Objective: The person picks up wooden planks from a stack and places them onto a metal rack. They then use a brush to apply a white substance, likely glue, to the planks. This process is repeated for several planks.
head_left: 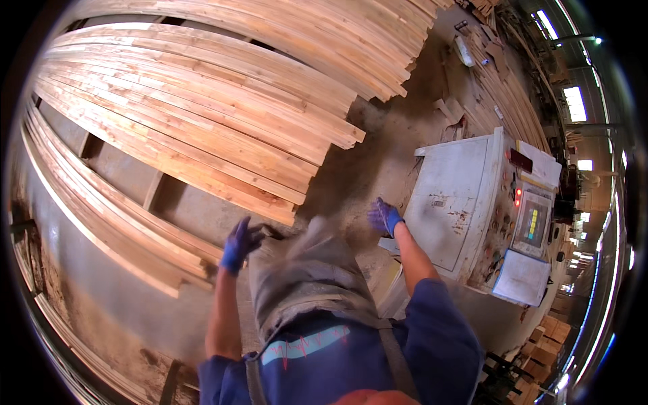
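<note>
My left hand [240, 244], in a blue-purple glove, hangs in the air with its fingers apart and nothing in it. It is nearest to the ends of a low row of long wooden boards [177, 251] on the left. In front of me lies a wide stack of pale wooden boards [202, 111], its ends uneven. My right hand [385, 216], gloved the same way, is held out to my right with fingers apart, holding nothing. Close beside it stands a white metal control cabinet [447, 196], and I see no contact between them.
The cabinet's panel carries buttons, red lights and a lit screen [533, 221]; a white sheet [521, 277] lies on it. Another board stack [324, 37] is farther off. Loose wooden strips [509, 91] lie at the far right, and wood blocks [547, 347] are piled at lower right.
</note>
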`<state>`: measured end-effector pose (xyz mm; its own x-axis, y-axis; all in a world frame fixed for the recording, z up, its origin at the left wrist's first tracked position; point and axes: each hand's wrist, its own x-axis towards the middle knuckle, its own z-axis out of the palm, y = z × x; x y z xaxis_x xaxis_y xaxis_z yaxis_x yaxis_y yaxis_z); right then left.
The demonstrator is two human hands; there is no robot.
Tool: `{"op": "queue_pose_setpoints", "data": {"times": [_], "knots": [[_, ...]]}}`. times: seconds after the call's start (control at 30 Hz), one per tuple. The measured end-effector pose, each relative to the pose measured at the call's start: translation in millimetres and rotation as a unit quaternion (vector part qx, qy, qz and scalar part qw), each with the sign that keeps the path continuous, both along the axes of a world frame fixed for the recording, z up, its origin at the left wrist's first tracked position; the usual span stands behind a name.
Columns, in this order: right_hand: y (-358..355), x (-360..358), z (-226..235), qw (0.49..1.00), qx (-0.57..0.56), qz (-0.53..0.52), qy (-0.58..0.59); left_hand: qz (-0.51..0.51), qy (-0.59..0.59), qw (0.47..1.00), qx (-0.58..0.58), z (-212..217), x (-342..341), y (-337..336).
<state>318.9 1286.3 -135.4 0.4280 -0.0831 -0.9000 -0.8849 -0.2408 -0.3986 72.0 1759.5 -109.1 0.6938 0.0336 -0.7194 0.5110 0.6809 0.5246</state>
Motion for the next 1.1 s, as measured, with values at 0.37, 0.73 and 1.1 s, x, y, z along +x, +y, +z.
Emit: {"op": "queue_pose_setpoints", "data": {"times": [0.37,0.73,1.1], "knots": [[31,346,-131,0.972,-0.078,0.223,-0.019,-0.103,0.060,0.993,-0.004,-66,347,-139],[69,348,-342,0.829,-0.018,0.554,-0.069,0.063,0.000,0.996,0.069,-160,467,-244],[72,318,-380,0.703,-0.079,0.698,-0.106,0.041,0.033,0.999,-0.006,-190,445,-253]]}}
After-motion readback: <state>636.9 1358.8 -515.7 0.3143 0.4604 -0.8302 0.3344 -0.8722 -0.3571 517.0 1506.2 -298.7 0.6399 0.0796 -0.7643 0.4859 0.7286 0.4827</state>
